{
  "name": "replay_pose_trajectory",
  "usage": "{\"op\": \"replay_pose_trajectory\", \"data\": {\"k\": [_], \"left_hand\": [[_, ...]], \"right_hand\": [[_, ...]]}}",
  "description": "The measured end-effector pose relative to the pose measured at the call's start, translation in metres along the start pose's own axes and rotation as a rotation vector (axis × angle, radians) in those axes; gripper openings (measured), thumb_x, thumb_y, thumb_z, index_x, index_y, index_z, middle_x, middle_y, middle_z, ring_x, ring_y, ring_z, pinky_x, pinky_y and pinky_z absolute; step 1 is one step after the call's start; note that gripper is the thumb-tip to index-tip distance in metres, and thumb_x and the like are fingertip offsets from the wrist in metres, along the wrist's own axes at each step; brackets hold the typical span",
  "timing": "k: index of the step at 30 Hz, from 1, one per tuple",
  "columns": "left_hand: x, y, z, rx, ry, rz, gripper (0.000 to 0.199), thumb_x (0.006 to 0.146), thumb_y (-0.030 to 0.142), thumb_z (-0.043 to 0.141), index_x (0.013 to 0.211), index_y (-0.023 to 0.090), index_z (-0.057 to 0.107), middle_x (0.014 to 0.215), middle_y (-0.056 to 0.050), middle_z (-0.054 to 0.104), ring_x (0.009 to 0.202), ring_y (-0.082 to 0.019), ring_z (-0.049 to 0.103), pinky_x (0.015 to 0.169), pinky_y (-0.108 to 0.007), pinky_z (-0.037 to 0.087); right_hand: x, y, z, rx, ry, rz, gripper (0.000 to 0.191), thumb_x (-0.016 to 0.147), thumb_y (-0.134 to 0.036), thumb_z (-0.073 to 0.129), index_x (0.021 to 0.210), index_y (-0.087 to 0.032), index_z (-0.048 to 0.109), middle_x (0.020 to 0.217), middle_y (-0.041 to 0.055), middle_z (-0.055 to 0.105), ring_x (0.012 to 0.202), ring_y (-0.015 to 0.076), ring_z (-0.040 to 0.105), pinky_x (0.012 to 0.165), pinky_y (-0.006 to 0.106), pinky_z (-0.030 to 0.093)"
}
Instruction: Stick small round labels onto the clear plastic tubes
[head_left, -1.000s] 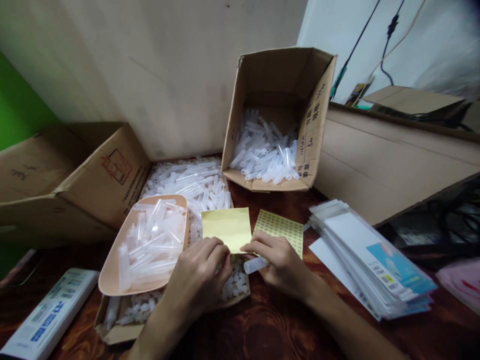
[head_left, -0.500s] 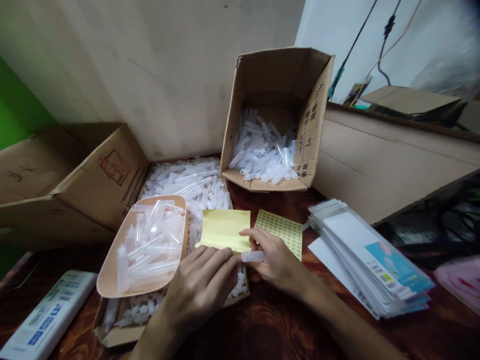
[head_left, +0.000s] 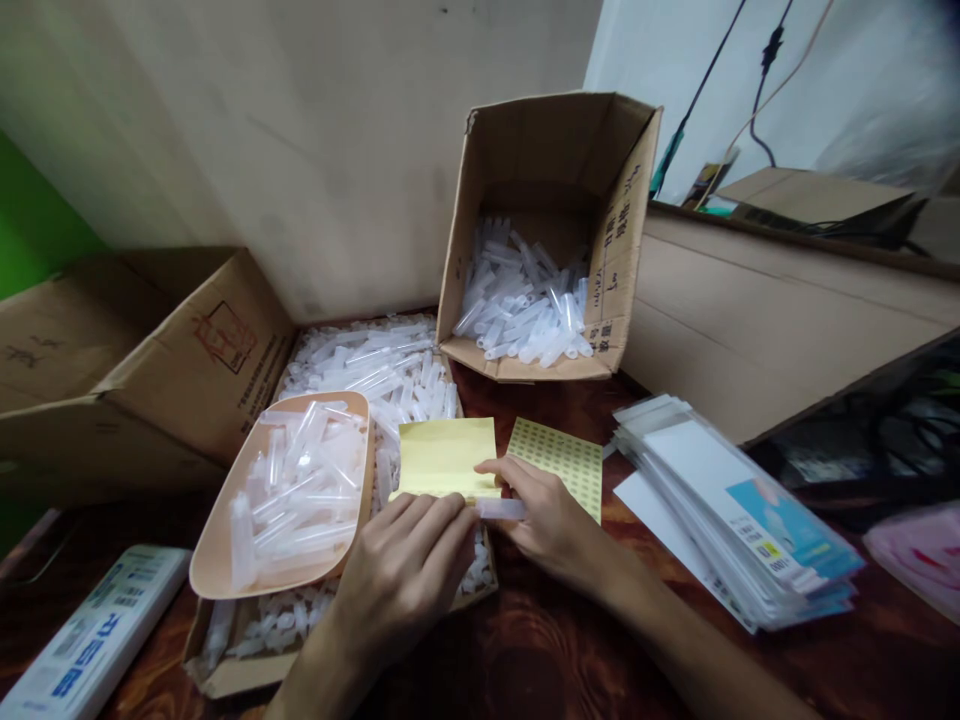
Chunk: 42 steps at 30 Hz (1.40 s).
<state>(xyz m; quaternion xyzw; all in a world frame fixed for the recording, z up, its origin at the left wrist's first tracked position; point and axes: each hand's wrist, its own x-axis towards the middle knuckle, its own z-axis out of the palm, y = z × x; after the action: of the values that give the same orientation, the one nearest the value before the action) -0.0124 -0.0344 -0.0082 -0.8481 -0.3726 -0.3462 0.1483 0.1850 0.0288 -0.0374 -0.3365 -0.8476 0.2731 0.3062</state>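
My left hand (head_left: 412, 560) is closed, its curled fingers on the lower edge of a plain yellow paper sheet (head_left: 448, 448); its fingertips and whatever lies under them are hidden. In my right hand (head_left: 547, 510) is a short translucent plastic tube (head_left: 501, 509), lying sideways just below that sheet. The tube's left end meets my left hand. My right index finger reaches out over the sheet's right side. Behind my right hand lies a second yellow sheet (head_left: 562, 455) with rows of small dark-marked stickers.
A peach tray (head_left: 198, 565) of clear tubes sits left, on a shallow carton (head_left: 244, 678) filled with more. An open cardboard box (head_left: 637, 230) of tubes tilts at the back. Stacked plastic-sleeved cards (head_left: 720, 500) lie right; a white printed box (head_left: 97, 630) is front left.
The view has shifted slightly. The tube in my right hand has come a little up toward the yellow sheet's lower edge; my left hand keeps nearly the same pose.
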Motion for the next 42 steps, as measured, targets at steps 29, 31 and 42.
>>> {"op": "replay_pose_trajectory", "data": {"k": [29,31,42], "left_hand": [[-0.001,0.002,0.006,0.015,0.014,-0.048,0.01,0.096,0.006,0.056,0.1,0.007,0.065,0.087,-0.01,0.074,0.071,-0.023,0.069,0.064,-0.035,0.055],[-0.001,0.0,0.006,0.045,-0.027,0.001,0.014,0.097,0.007,0.053,0.102,0.005,0.066,0.089,-0.012,0.074,0.072,-0.024,0.07,0.064,-0.037,0.056],[0.002,0.004,0.006,-0.291,-0.019,-0.25,0.021,0.096,0.007,0.055,0.112,0.01,0.069,0.101,-0.012,0.074,0.086,-0.022,0.072,0.075,-0.032,0.06]], "right_hand": [[-0.002,0.006,0.004,-0.069,-0.061,0.0,0.038,0.085,-0.002,0.061,0.121,-0.015,0.058,0.107,0.0121,0.069,0.097,0.027,0.068,0.084,0.038,0.055],[-0.002,0.007,0.004,-0.08,-0.062,0.002,0.038,0.085,-0.002,0.062,0.12,-0.014,0.059,0.106,0.0122,0.07,0.096,0.027,0.068,0.083,0.037,0.055],[0.0,0.009,-0.005,-0.08,-0.014,0.029,0.03,0.088,-0.01,0.068,0.117,-0.015,0.061,0.101,0.0106,0.071,0.088,0.0252,0.069,0.076,0.033,0.053]]}}
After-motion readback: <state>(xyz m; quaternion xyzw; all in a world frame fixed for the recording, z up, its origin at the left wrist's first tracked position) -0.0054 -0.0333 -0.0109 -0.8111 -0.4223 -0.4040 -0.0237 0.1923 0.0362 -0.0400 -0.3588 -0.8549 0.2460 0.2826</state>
